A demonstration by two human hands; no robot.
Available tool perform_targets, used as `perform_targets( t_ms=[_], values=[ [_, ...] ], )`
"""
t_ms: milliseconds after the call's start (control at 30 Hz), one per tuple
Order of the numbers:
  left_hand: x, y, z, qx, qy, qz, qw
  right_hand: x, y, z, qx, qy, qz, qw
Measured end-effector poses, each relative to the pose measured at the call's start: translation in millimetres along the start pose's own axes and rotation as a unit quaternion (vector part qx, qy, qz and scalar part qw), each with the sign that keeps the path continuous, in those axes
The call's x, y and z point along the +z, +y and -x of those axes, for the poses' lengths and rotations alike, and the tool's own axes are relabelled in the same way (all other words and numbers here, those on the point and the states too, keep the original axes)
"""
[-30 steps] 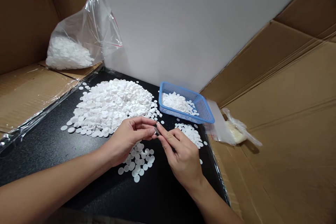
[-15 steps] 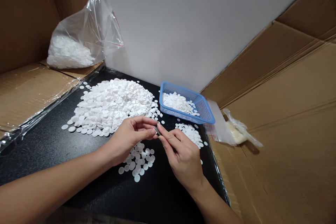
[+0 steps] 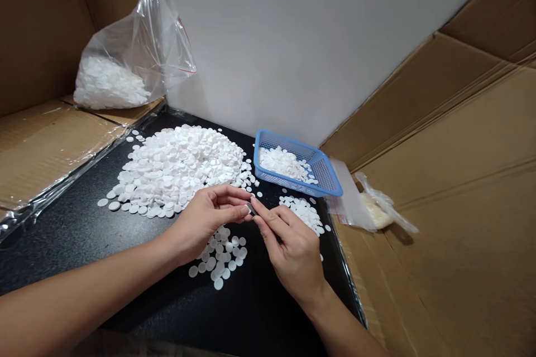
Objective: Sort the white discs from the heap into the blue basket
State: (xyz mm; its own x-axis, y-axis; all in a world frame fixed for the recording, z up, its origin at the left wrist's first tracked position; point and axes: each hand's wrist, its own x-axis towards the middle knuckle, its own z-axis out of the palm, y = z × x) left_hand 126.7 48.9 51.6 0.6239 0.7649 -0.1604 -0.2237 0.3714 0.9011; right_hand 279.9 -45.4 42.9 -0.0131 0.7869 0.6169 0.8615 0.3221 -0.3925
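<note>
Just right of the middle, both hands meet at the fingertips. My left hand [image 3: 204,221] is closed in a pinch on a small white disc [image 3: 248,210], mostly covered by the fingers. Between thumb and forefinger, my right hand [image 3: 293,251] grips a thin dark piece, like a small blade [image 3: 251,208], touching or very near the disc; its exact kind is too small to tell. Below the hands lie loose white discs [image 3: 218,265]. Behind my left hand rises a big heap of white discs [image 3: 184,164], and a smaller heap [image 3: 306,213] lies beyond my right hand.
A blue mesh basket [image 3: 288,183] with white discs stands at the back right of the black table [image 3: 138,268]. A clear bag [image 3: 113,83] of white pieces sits on cardboard at the back left. On the right are plastic bags [image 3: 379,212] and a cardboard wall [image 3: 460,178].
</note>
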Motion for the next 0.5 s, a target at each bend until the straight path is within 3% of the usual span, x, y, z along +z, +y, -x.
perform_targets(
  t_ms=[300, 400, 500],
  values=[
    [1.4, -1, 3, -0.011, 0.001, -0.003, 1.0, -2, 11, -2, 0.057, 0.0, 0.021, 0.998],
    [-1.5, 6, 1, -0.007, 0.003, -0.029, 1.0, 1, 25, -2, 0.094, -0.057, 0.072, 0.991],
    [-13.2, 27, 2, 0.034, 0.033, -0.075, 0.996, 7, 37, 1, 0.125, -0.147, 0.143, 0.971]
  ],
)
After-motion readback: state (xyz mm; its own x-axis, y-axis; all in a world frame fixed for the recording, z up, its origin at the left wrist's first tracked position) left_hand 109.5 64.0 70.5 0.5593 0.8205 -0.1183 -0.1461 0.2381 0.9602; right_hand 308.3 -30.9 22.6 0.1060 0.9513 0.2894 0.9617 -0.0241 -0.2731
